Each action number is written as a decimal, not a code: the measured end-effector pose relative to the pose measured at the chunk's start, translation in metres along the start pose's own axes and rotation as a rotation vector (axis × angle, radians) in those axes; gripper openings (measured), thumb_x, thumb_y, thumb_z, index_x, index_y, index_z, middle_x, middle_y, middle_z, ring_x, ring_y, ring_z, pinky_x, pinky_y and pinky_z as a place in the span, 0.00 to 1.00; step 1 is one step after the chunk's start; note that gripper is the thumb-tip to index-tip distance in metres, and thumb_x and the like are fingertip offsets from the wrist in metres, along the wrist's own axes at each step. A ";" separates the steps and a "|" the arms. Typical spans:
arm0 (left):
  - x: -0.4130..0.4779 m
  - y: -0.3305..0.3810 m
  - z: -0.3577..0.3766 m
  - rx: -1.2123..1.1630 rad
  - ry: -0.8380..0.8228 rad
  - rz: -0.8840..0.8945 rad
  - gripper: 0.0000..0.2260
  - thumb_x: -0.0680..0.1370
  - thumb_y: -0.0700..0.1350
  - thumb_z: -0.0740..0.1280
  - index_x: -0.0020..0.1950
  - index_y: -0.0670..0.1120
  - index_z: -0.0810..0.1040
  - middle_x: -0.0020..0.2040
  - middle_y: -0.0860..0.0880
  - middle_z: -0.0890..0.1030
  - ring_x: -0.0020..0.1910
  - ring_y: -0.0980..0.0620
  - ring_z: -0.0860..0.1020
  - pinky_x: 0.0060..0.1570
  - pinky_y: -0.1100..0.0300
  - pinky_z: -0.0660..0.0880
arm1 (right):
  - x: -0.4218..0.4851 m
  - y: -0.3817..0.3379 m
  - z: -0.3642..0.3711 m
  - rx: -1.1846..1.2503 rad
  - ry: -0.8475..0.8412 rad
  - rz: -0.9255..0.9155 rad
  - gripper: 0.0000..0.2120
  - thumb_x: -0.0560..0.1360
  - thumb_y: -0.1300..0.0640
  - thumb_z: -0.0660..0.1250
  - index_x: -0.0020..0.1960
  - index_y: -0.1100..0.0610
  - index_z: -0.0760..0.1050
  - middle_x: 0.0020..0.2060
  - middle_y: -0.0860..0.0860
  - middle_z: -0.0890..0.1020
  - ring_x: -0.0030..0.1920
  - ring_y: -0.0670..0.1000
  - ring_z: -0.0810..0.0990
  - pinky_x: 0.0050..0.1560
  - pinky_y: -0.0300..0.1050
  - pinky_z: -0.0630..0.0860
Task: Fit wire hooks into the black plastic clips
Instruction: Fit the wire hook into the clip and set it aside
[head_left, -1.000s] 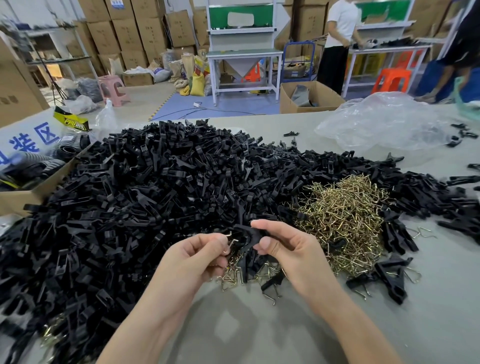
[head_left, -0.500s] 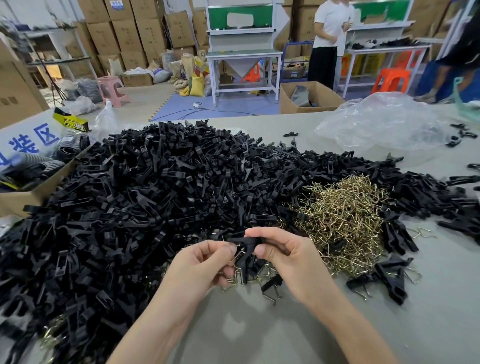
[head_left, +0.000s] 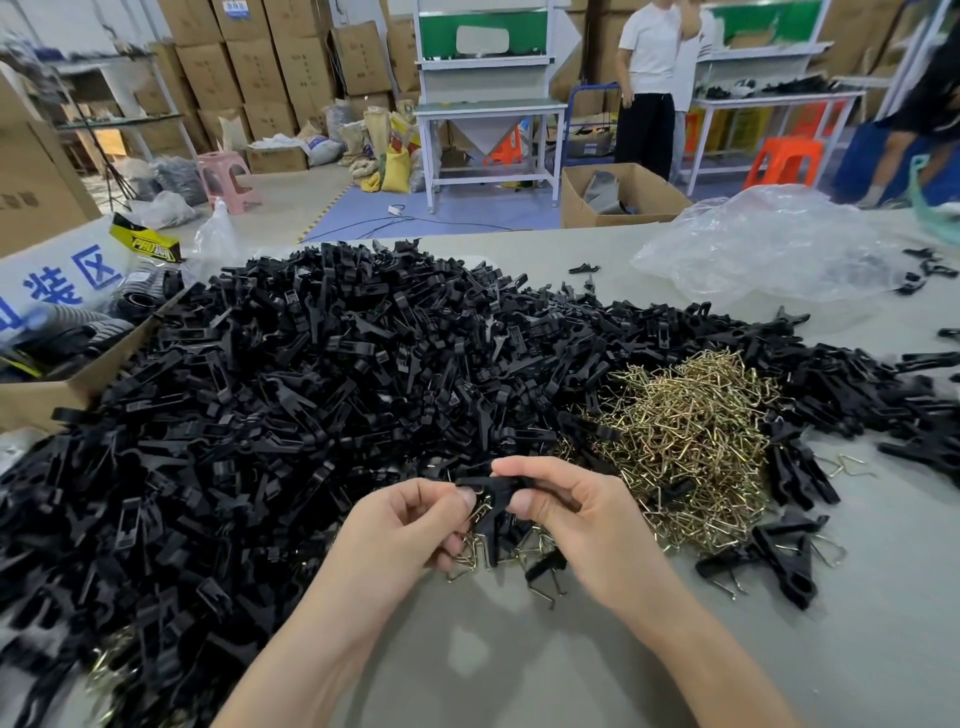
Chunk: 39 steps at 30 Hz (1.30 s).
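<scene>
1. Black clip (head_left: 496, 496) is held just over the table (head_left: 519, 670);
2. left grip (head_left: 410, 525) pinches one end beside a wire hook (head_left: 480, 513); right grip (head_left: 576, 519) pinches the other, fingers curled.

A flat grey-beige work table (head_left: 519, 665) carries everything. Across its left and middle sprawls a large heap of black plastic clips (head_left: 311, 389), banked at the left edge against an open brown cardboard box (head_left: 47, 400). Set into the heap's right side is a tangled pile of brass-coloured bent wire hooks (head_left: 691, 415) (clips ring it on nearly every side). At the near right lie a few black clips fitted with wire hooks (head_left: 779, 556), and just beyond them two loose wire hooks (head_left: 849, 465) on bare tabletop. Far right sits a crumpled clear plastic bag (head_left: 769, 244), a stray black clip (head_left: 584, 268) to its left.
</scene>
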<state>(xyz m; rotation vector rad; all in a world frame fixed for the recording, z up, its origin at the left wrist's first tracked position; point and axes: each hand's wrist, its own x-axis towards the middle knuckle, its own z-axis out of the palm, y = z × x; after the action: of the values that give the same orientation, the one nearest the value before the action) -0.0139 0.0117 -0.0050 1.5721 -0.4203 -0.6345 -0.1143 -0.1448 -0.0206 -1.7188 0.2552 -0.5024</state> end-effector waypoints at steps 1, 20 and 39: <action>0.000 -0.001 0.000 0.001 0.001 0.001 0.08 0.76 0.45 0.72 0.37 0.49 0.85 0.33 0.49 0.80 0.33 0.54 0.77 0.37 0.59 0.76 | 0.000 0.000 0.000 -0.004 0.000 -0.001 0.20 0.78 0.65 0.69 0.55 0.38 0.83 0.48 0.41 0.87 0.52 0.41 0.84 0.54 0.31 0.75; 0.001 -0.007 -0.002 0.149 0.029 0.027 0.13 0.66 0.62 0.73 0.38 0.54 0.83 0.30 0.48 0.81 0.30 0.54 0.77 0.46 0.53 0.75 | -0.001 0.001 0.000 0.040 -0.023 0.041 0.18 0.78 0.63 0.70 0.52 0.39 0.84 0.44 0.47 0.88 0.48 0.47 0.85 0.53 0.34 0.77; -0.009 -0.001 0.022 -0.534 -0.292 -0.115 0.17 0.72 0.51 0.75 0.55 0.46 0.76 0.43 0.40 0.82 0.30 0.48 0.79 0.29 0.58 0.78 | -0.001 -0.002 -0.006 0.134 -0.071 -0.043 0.15 0.78 0.68 0.67 0.55 0.50 0.83 0.50 0.46 0.87 0.53 0.44 0.85 0.54 0.34 0.77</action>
<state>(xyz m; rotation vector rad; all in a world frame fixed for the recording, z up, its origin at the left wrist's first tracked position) -0.0347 0.0002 -0.0050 1.0020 -0.3408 -0.9813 -0.1178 -0.1488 -0.0178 -1.6107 0.1312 -0.4786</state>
